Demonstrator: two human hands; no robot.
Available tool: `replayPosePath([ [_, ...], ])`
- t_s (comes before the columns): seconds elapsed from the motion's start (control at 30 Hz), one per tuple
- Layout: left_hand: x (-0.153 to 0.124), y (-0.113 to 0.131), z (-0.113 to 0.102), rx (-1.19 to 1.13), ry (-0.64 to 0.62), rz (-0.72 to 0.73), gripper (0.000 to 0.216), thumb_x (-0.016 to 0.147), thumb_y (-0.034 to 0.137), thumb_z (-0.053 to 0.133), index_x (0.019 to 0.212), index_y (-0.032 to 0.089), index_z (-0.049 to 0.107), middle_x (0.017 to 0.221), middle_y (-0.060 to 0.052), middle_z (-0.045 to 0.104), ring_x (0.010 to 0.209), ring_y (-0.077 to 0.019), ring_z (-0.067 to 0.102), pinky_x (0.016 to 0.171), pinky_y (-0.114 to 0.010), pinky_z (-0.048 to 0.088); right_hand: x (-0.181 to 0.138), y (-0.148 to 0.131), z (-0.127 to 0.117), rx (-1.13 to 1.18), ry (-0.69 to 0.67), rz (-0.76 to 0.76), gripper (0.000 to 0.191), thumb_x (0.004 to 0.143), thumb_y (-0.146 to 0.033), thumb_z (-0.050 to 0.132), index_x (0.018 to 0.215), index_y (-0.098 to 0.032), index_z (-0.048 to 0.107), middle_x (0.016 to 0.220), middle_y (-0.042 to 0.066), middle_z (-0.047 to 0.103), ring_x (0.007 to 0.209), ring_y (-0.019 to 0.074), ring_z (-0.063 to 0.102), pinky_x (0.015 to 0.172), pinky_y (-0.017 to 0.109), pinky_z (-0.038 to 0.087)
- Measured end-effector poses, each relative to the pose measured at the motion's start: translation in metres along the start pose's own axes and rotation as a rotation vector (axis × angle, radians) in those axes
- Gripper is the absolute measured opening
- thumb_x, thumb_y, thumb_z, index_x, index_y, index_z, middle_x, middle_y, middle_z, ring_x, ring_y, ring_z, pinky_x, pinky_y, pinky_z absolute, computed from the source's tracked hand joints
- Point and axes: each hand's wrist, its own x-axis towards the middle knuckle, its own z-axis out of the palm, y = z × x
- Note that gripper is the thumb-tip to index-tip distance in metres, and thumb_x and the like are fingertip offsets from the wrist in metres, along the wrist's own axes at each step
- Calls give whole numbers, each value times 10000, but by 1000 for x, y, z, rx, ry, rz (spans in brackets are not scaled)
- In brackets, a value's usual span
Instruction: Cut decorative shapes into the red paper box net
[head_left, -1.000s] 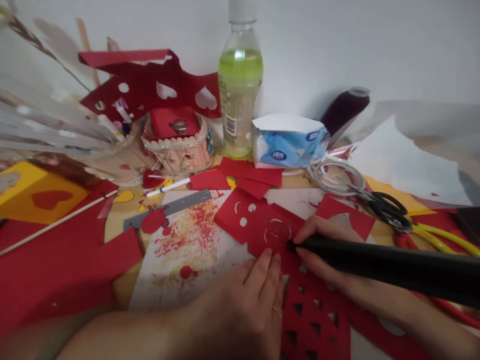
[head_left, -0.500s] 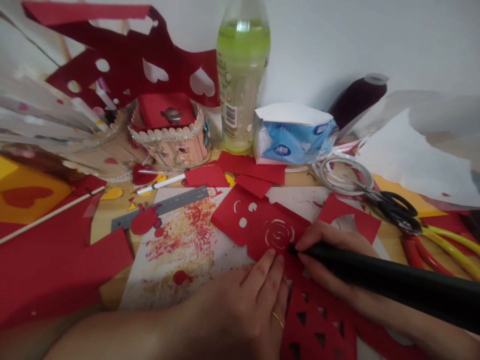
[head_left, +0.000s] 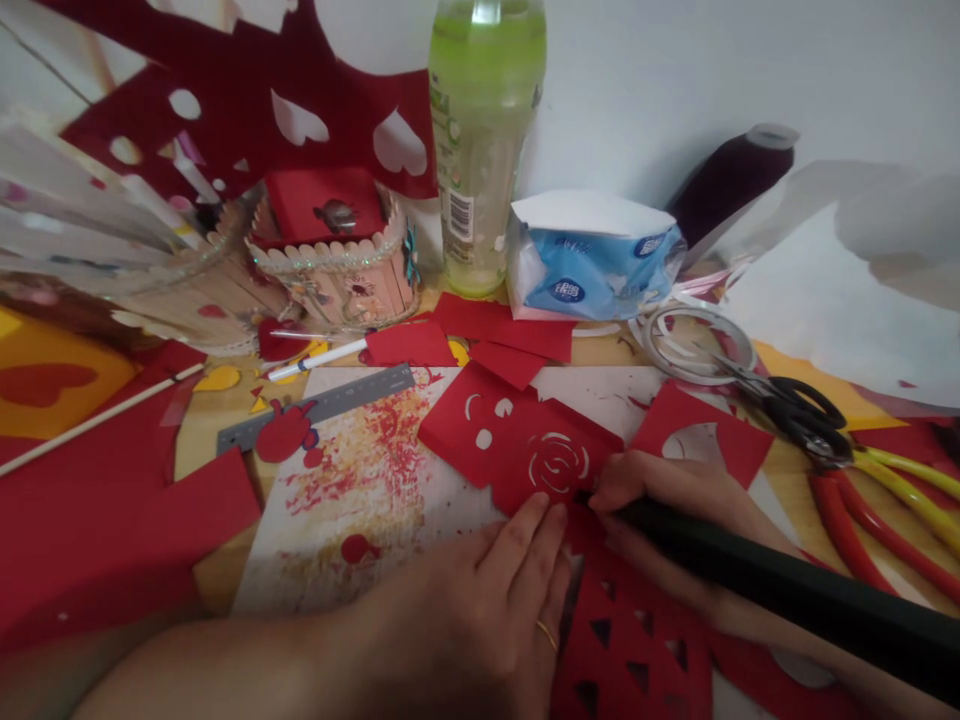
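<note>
bottle (head_left: 484, 150): top cut off by frame edge, label print too small to read. Below-right of bottle, black tool (head_left: 787, 590): tip mostly hidden by right hand (head_left: 675, 510), rear end runs off frame. Left of bottle, bowl (head_left: 150, 265) contents blurred.

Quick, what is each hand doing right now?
Left hand: open, lying flat, fingers resting on the red paper.
Right hand: closed around a black tool, its tip on that paper.
</note>
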Motion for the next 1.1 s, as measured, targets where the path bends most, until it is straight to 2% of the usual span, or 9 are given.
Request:
replayPosePath([
  [0.27, 1, 0, 0, -4, 45, -21, 324, 878, 142, 429, 1057, 64, 688, 1121, -138, 678, 1059, -257, 650, 826, -286, 537, 1, 0, 1, 41, 23, -10, 172, 739, -112, 529, 798, -267, 482, 608, -44, 579, 488, 104, 527, 451, 237, 379],
  [0.43, 5, 0, 0, -1, 66, -28, 307, 866, 150, 451, 1015, 63, 705, 1078, -148, 691, 1023, -268, 665, 821, -295, 538, 1, 0, 0, 20, 19, 44, 143, 737, -144, 534, 775, -271, 479, 592, -39, 565, 469, 110, 514, 441, 253, 381],
  [0.6, 4, -1, -1, 5, 69, -25, 309, 854, 141, 460, 1025, 55, 703, 1086, -156, 686, 1019, -272, 666, 799, -295, 543, -1, 5, -2, -3, -39, 25, 145, 773, -135, 528, 814, -271, 503, 633, -36, 607, 502, 116, 567, 449, 231, 421],
  [0.83, 5, -1, -4, 3, 62, -2, 317, 865, 133, 441, 1022, 57, 706, 1063, -146, 697, 1016, -272, 668, 809, -299, 547, -4, -3, 3, 25, 128, 179, 66, 820, -208, 552, 778, -253, 575, 655, -11, 629, 538, 126, 575, 481, 252, 444],
  [1.1, 3, -1, -2, -21, 18, -10, 334, 880, 129, 420, 1072, 42, 678, 1122, -156, 672, 1080, -274, 636, 788, -284, 551, -3, -4, 1, 64, 89, 159, 86, 804, -180, 549, 769, -254, 578, 635, -37, 615, 507, 96, 560, 470, 220, 432],
])
